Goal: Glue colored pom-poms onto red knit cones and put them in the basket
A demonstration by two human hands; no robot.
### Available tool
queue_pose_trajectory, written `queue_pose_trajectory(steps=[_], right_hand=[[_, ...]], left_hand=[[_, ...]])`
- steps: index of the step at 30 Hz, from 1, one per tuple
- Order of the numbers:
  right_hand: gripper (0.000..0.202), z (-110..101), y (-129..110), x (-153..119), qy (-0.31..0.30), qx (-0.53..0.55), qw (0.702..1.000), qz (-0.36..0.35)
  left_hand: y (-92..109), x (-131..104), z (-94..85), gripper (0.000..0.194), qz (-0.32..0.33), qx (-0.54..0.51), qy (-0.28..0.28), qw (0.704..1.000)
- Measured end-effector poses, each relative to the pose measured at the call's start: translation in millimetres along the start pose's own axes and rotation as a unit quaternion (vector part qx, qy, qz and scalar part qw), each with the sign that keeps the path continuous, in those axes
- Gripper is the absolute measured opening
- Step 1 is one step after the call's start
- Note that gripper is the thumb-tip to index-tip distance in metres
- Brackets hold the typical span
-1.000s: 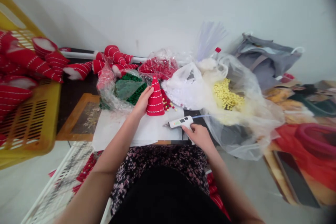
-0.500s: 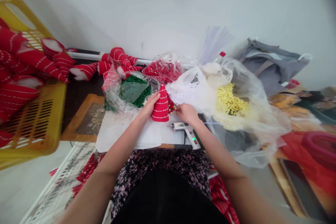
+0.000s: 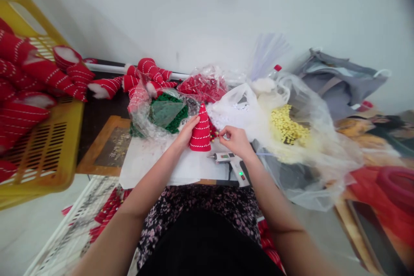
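Observation:
A red fabric cone (image 3: 201, 131) with white dashed stitching stands upright over the white paper (image 3: 145, 161), and my left hand (image 3: 188, 133) grips its left side. Just right of the cone, my right hand (image 3: 235, 140) is closed in a pinch beside small coloured beads (image 3: 213, 133); whatever its fingertips hold is too small to make out. Below that hand lies a white glue gun (image 3: 230, 161) with a green light, its nozzle pointing left.
Behind are bags of green pieces (image 3: 168, 112), red pieces (image 3: 205, 87) and white pieces (image 3: 231, 108). Yellow beads (image 3: 287, 125) fill a clear bag at right. More striped cones (image 3: 51, 75) crowd a yellow basket (image 3: 69, 151) at left. A grey bag (image 3: 339, 77) leans on the wall.
My right hand has lifted slightly, its thumb and finger now showing as a pinch ring. The whole view has shifted a little; the left hand keeps its hold on the cone.

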State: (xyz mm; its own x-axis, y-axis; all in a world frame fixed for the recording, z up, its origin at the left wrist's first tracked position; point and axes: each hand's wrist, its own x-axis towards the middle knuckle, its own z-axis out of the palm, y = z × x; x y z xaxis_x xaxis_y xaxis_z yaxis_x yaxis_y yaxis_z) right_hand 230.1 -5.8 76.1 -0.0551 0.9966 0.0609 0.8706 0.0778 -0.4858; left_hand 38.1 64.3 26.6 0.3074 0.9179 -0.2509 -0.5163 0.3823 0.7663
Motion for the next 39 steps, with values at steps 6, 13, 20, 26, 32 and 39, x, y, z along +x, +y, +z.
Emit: queue_pose_trajectory(steps=[6,13,20,26,32,39], right_hand=[[0.012,-9,-27,-22,0.073,0.207,0.970,-0.106],[0.014,5,-41,-25,0.031,0.146,0.979,-0.142],[0.017,-2,-16,-18,0.060,0.201,0.971,-0.113],[0.023,1,-1,12,-0.037,-0.021,0.998,-0.045],[0.026,26,-2,24,-0.127,-0.105,0.985,-0.045],[0.020,12,3,20,-0.107,-0.102,0.989,-0.015]], left_hand=[[-1,-1,1.4,0.039,0.025,0.004,-0.020,0.999],[-1,-2,0.9,0.037,0.034,0.006,-0.015,0.999],[5,-2,0.3,0.038,0.009,-0.004,-0.002,1.000],[11,-1,-2.1,0.034,-0.014,-0.016,0.032,0.999],[10,1,-5.3,0.042,-0.021,-0.009,0.026,0.999],[5,-1,-2.7,0.036,0.009,0.006,0.006,1.000]])
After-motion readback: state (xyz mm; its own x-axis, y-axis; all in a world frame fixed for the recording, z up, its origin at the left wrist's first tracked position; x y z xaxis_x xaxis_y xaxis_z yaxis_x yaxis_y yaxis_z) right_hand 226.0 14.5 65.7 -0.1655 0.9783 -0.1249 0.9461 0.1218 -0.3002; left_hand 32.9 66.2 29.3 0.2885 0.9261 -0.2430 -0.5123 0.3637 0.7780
